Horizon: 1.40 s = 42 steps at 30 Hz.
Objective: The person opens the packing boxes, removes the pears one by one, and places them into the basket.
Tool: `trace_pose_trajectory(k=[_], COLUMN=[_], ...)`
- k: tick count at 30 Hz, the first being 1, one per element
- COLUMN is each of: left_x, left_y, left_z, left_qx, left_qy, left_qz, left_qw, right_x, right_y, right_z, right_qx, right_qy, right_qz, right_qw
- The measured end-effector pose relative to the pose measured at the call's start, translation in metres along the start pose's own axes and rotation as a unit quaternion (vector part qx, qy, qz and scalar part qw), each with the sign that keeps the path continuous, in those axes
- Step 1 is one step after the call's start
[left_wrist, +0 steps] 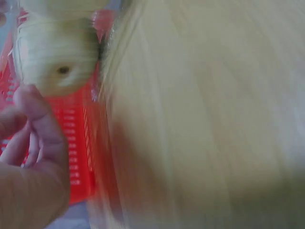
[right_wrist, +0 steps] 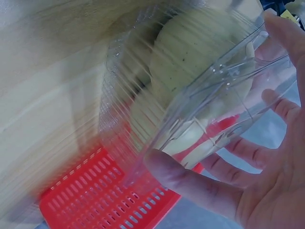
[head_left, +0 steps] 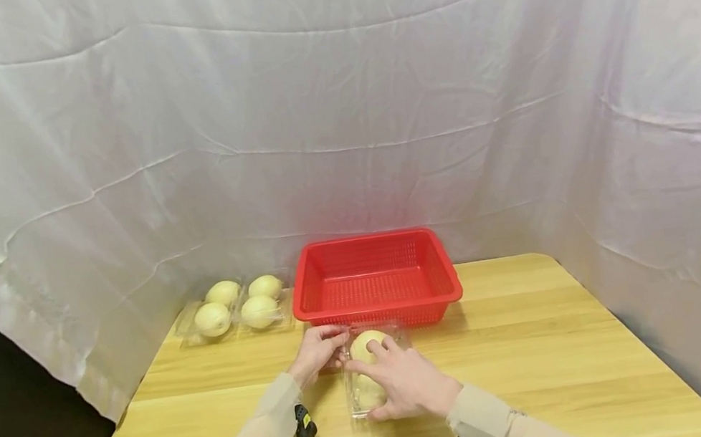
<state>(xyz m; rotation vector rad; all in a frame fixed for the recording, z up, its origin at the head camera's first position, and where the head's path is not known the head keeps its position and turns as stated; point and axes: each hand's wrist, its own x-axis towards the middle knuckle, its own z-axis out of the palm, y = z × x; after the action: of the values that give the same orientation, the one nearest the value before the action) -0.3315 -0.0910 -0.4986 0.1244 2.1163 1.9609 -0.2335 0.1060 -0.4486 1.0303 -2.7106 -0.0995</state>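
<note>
A clear plastic clamshell box holds two pale yellow fruits in front of the basket. The speckled skin of one fruit and the dark dimple of another fruit show through the plastic. My left hand pinches the box's left edge with thumb and fingertips. From the right, my right hand reaches over the box, its thumb and fingers spread around the clear plastic. In the right wrist view, the thumb lies along one plastic edge and the fingers on the other side.
A red perforated basket stands at the back middle of the wooden table. Two more clamshell boxes with pale yellow fruits sit at the back left. Grey-white cloth hangs behind and along the sides.
</note>
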Motion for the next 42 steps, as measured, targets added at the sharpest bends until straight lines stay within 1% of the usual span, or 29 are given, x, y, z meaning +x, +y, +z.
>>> trace_pose_trajectory(k=[3, 5, 6, 8, 12, 16, 18, 22, 26, 31, 38, 40, 42], left_x=[-0.006, -0.01, -0.013, -0.017, -0.023, -0.025, -0.025, -0.027, -0.028, -0.029, -0.03, -0.03, -0.031], left_y=[0.001, 0.003, 0.004, 0.004, 0.004, 0.002, 0.001, 0.001, 0.004, 0.007, 0.007, 0.006, 0.005], left_z=[-0.005, -0.008, -0.01, -0.012, -0.014, -0.013, -0.012, -0.013, -0.014, -0.015, -0.014, -0.014, -0.013], left_qx=[0.008, 0.016, 0.022, 0.04, 0.061, 0.063, 0.064, 0.054, 0.038, 0.024, 0.017, 0.015, 0.012], left_qy=[-0.039, -0.064, -0.075, -0.085, -0.081, -0.07, -0.066, -0.063, -0.066, -0.066, -0.068, -0.07, -0.071], left_qz=[-0.008, -0.003, 0.001, 0.008, 0.01, 0.006, 0.003, -0.005, -0.011, -0.011, -0.011, -0.01, -0.01], left_qw=[0.9992, 0.9978, 0.997, 0.9955, 0.9948, 0.9955, 0.9957, 0.9965, 0.9971, 0.9974, 0.9975, 0.9974, 0.9973], right_x=[-0.002, -0.004, -0.004, -0.006, -0.009, -0.014, -0.017, -0.023, -0.027, -0.033, -0.047, -0.05, -0.054], right_y=[0.0, 0.0, 0.0, 0.001, 0.002, 0.003, 0.004, 0.005, 0.01, 0.019, 0.029, 0.031, 0.034], right_z=[0.0, -0.001, -0.001, -0.001, -0.002, 0.0, 0.0, -0.001, -0.001, -0.001, 0.005, 0.006, 0.006], right_qx=[0.007, 0.012, 0.017, 0.031, 0.074, 0.11, 0.12, 0.139, 0.169, 0.195, 0.2, 0.203, 0.22], right_qy=[0.012, 0.019, 0.021, 0.02, 0.015, 0.022, 0.029, 0.041, 0.058, 0.1, 0.179, 0.192, 0.201], right_qz=[0.0, 0.002, 0.004, 0.008, 0.024, 0.041, 0.042, 0.043, 0.05, 0.05, 0.042, 0.044, 0.041], right_qw=[0.9999, 0.9997, 0.9996, 0.9993, 0.9968, 0.9928, 0.9915, 0.9885, 0.9827, 0.9743, 0.9624, 0.9592, 0.9538])
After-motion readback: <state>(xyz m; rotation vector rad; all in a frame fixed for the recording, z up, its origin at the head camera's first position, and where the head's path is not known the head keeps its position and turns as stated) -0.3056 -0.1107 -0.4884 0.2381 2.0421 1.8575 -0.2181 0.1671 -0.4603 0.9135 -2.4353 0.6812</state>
